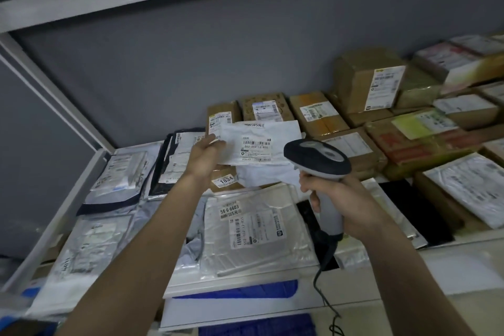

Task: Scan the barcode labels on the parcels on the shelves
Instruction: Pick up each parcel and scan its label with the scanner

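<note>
Shelf [463, 262]: parcels crowd below both grips; a drop lands among them, unsorted.
White mailer [275, 142]: my left hand [203, 157] pinches its left edge; it droops, label may curl.
Scanner [317, 157]: my right hand [345, 207] clamps its handle, head just right of the barcode label [256, 146]; misaim reads a neighbour.

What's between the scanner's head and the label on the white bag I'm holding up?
Nothing: in the head view the barcode scanner sits just right of the label on the white mailer bag, no parcel or hand between.
</note>
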